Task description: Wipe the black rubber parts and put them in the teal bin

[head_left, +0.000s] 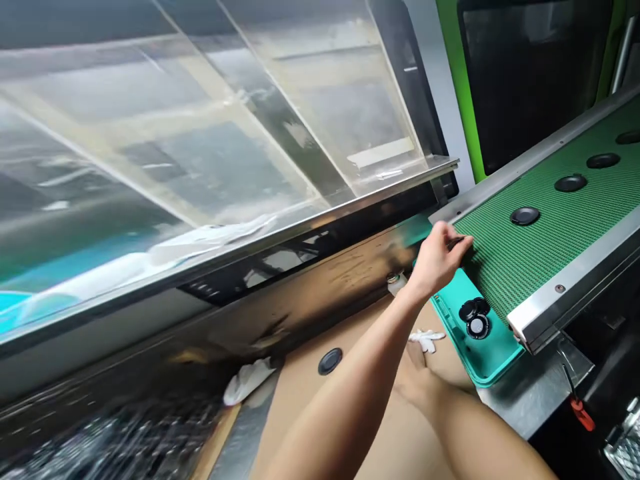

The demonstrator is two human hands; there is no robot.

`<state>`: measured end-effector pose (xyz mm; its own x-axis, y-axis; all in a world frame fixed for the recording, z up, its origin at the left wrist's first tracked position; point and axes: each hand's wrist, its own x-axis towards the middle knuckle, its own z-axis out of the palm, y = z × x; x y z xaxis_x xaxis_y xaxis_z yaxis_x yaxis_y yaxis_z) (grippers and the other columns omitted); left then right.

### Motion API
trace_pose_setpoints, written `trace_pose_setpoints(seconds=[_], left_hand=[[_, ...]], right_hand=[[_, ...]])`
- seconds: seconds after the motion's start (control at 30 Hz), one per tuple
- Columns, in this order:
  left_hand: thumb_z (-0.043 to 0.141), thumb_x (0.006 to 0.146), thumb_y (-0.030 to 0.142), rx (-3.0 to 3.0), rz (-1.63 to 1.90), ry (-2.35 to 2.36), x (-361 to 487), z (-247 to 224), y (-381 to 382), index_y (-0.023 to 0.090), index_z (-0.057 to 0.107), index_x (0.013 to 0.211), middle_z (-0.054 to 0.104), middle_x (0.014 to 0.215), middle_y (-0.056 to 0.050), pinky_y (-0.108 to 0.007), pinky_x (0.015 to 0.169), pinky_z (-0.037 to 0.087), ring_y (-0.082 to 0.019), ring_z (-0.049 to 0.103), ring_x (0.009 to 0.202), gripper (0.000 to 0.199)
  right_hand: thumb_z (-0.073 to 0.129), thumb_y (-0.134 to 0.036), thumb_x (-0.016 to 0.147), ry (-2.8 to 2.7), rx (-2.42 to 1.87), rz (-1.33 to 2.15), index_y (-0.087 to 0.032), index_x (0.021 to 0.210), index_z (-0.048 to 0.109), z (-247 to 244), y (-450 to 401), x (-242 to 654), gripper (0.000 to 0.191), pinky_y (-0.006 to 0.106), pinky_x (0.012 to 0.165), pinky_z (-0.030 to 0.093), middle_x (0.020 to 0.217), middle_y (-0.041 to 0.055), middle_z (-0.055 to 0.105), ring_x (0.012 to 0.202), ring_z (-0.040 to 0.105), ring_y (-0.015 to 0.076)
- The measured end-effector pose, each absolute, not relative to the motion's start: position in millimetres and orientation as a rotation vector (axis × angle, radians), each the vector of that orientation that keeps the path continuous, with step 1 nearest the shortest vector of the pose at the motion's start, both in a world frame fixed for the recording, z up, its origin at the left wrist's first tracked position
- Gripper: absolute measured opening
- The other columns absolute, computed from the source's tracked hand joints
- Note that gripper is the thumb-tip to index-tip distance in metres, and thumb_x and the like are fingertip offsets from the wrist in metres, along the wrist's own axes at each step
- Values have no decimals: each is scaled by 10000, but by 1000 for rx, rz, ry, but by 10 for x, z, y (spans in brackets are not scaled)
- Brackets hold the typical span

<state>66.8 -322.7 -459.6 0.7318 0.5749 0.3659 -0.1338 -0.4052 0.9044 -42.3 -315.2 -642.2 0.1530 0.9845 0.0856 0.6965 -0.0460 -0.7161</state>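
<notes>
My left hand point(443, 257) reaches to the near end of a green conveyor belt point(500, 260), fingers pinched on a thin black part that is mostly hidden. Lower down, behind my left forearm, is my right hand point(414, 379); its fingers are largely covered. Beneath the belt's end lies a teal tray point(493, 363) with several round black parts point(479, 325) inside. Black discs, among them a near one point(525, 215), lie in a row along the belt. Another black disc point(330, 361) rests on the brown work surface point(300, 400), left of my forearm.
A white glove point(427, 340) lies beside the tray, and white cloth point(249, 381) sits farther left. A metal rail point(575, 273) edges the belt. A red-handled tool point(583, 413) is at lower right. Clear panels point(225, 133) stand behind a metal ledge. Clear bags are at lower left.
</notes>
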Motion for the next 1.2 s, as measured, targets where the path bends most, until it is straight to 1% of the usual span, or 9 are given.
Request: trace_pose_setpoints(seconds=[0.13, 0.23, 0.33, 0.43, 0.57, 0.67, 0.73, 0.93, 1.2], left_hand=[[792, 798, 443, 1404, 899, 515, -382, -5025, -3024, 224, 445, 906, 730, 905, -38, -248, 546, 515, -194, 719, 715, 424], [756, 842, 443, 1103, 990, 751, -1248, -5529, -2796, 181, 553, 947, 723, 898, -58, -208, 499, 501, -174, 713, 700, 347], [491, 992, 513, 688, 1015, 753, -1900, -5996, -2661, 115, 630, 946, 699, 846, -119, -242, 496, 521, -189, 693, 678, 423], [297, 1057, 411, 457, 1063, 670, -2193, -6331, -2654, 72, 666, 977, 703, 882, -161, -270, 551, 548, -196, 691, 716, 507], [334, 1057, 367, 424, 1081, 605, -2160, -6543, -2741, 82, 693, 1034, 730, 1042, -171, -331, 791, 595, -222, 714, 926, 458], [371, 1049, 390, 404, 1017, 530, -2102, -6577, -2794, 115, 702, 1045, 730, 1131, -157, -383, 990, 548, -236, 693, 1085, 430], [385, 1040, 410, 386, 959, 483, -2113, -6580, -2798, 127, 699, 1057, 721, 1184, -160, -427, 1060, 511, -254, 675, 1153, 423], [389, 1042, 349, 392, 949, 492, -2142, -6581, -2764, 113, 695, 1059, 716, 1216, -165, -380, 1080, 502, -241, 671, 1178, 387], [395, 1042, 345, 432, 918, 582, -2093, -6613, -2778, 105, 703, 1029, 748, 1109, -165, -405, 1045, 541, -256, 693, 1140, 391]], right_hand=[[404, -266, 983, -1582, -1930, 357, -198, 1196, 661, -6427, -3196, -471, 341, 425, 846, 480, 1171, 152, 680, 1066, 631, 313], [425, -319, 1002, -1668, -1969, 195, -197, 1178, 667, -6446, -3254, -509, 323, 453, 943, 437, 1174, 152, 655, 1144, 565, 318], [516, -400, 979, -1821, -1927, 100, -211, 1166, 682, -6484, -3288, -526, 314, 437, 968, 406, 1153, 134, 655, 1134, 535, 304], [534, -364, 984, -1821, -1840, 88, -234, 1222, 681, -6531, -3239, -557, 308, 384, 950, 404, 1145, 119, 655, 1095, 528, 269], [523, -374, 1010, -1591, -1660, 51, -222, 1323, 645, -6600, -3187, -792, 369, 349, 983, 409, 1169, 111, 649, 1095, 510, 244], [524, -343, 1005, -1655, -1573, 32, -202, 1279, 675, -6642, -3264, -1073, 343, 355, 962, 428, 1171, 120, 647, 1063, 499, 249], [510, -319, 1005, -1771, -1537, -22, -205, 1288, 671, -6645, -3323, -1198, 345, 373, 960, 427, 1238, 130, 626, 1064, 485, 256], [459, -281, 1018, -1829, -1692, -108, -189, 1294, 667, -6535, -3311, -1147, 357, 400, 928, 435, 1243, 148, 632, 1048, 488, 271], [446, -290, 1022, -1898, -1781, -139, -196, 1358, 618, -6587, -3293, -1142, 390, 421, 947, 437, 1261, 155, 632, 1076, 507, 290]])
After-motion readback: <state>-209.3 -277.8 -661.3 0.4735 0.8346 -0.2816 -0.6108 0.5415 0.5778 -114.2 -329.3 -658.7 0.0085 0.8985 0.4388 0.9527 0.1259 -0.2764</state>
